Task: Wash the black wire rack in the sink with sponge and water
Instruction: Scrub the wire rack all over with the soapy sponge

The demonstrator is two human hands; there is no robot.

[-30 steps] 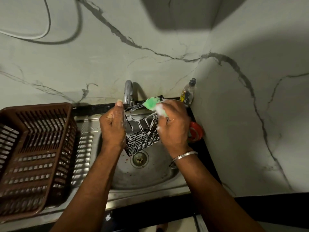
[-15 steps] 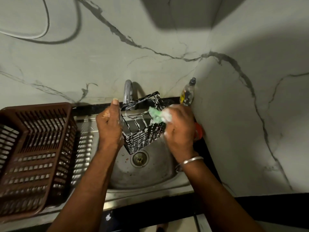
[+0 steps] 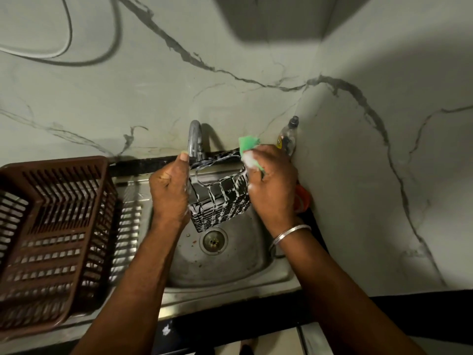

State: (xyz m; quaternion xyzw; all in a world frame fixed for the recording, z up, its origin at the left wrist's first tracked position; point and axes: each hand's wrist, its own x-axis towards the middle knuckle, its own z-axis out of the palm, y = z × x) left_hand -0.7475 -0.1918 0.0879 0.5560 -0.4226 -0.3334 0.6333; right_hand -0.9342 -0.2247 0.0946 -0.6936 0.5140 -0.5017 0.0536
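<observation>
Marbled grey wall with dark veins rises behind a steel sink, and a pale cable loops across the wall far up and to the left of the sink. Over the sink's bowl, clear of its floor, hangs the black wire rack, tilted with its inside in view and its lower corner just above the drain in the middle of the sink. White foam streaks the rack's wires. The left hand grips the rack's left side, the thumb pointing up along the edge, close to the tap that stands at the sink's back rim. The right hand is closed round a green sponge, white with lather, and presses it against the rack's upper right corner; a green corner of the sponge sticks out above the fingers. A metal bangle circles the right wrist. At the sink's back right corner a small clear bottle with a dark cap stands against the wall. An orange thing shows on the sink's right, mostly hidden behind the right hand, so what it is cannot be told. A brown slatted basket stands on the ribbed drainboard to the left of the sink's bowl. Dark counter runs along the sink's near side
</observation>
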